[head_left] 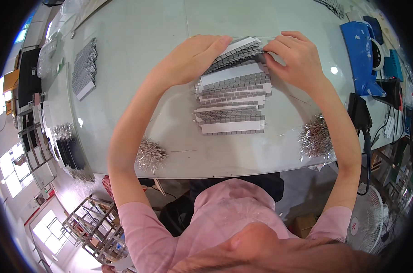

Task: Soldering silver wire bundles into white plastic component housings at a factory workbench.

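on the bench (179,125), overlapping strips (232,98) are laid midway between the left and right edges. a smaller pile of strips (84,72) is set toward the left edge. nearer the near edge, the middle strips are flanked by two wire heaps, one left (151,155), one right (316,140). a casing (356,57) is placed by the right edge.

Smooth, glossy table (170,109) gleaming here; matt grey strips (231,116) with paper-like white faces; shiny metal wires (152,155) bristling roughly; matt cloth shirt (234,200).
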### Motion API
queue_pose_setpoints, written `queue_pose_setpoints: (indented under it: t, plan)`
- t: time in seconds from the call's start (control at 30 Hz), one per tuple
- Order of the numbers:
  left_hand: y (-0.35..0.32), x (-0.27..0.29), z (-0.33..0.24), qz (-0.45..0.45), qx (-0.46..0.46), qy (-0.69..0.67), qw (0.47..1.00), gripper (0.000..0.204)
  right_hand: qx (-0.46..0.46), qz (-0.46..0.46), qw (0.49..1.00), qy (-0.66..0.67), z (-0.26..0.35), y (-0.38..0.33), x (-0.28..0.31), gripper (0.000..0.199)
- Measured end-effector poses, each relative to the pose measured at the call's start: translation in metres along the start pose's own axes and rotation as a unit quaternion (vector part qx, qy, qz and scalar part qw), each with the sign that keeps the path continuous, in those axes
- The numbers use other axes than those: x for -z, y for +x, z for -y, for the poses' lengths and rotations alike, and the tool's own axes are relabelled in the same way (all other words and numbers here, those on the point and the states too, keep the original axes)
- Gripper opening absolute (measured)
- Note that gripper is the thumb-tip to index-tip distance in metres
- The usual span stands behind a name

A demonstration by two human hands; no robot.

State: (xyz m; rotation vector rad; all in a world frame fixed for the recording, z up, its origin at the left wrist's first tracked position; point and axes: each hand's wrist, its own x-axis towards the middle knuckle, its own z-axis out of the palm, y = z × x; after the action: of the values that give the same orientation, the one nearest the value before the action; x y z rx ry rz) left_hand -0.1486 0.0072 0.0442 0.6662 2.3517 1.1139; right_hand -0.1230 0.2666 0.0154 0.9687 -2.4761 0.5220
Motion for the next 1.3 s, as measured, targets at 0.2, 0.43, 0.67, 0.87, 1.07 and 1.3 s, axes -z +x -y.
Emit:
queue_pose_setpoints:
  t: [0.2,0.43,0.67,0.87,1.07,1.3]
  plan:
    - [0.004,-0.001,-0.004,0.015,-0.016,0.005,1.0,0.054,-0.015,-0.003,1.0,0.008,0.001,-0.001,0.001,0.01]
    - [0.002,-0.003,0.004,0.023,-0.09,0.176,0.98,0.06,-0.02,0.002,1.0,0.007,-0.001,0.0,0.001,0.01]
    - [0.004,-0.001,0.015,0.031,-0.089,0.155,0.983,0.056,-0.004,0.004,1.0,0.009,-0.001,0.005,0.004,0.01]
    - [0.006,0.002,0.008,0.035,-0.089,0.17,0.981,0.055,-0.001,0.025,1.0,-0.006,-0.002,0.003,0.005,0.011]
    - [0.01,0.007,0.012,0.046,-0.109,0.15,0.982,0.053,-0.007,0.033,0.999,-0.019,-0.003,0.002,0.003,0.016]
    - [0.014,0.009,0.018,0.043,-0.109,0.134,0.984,0.052,-0.032,0.019,0.999,-0.006,0.008,0.014,-0.004,0.041]
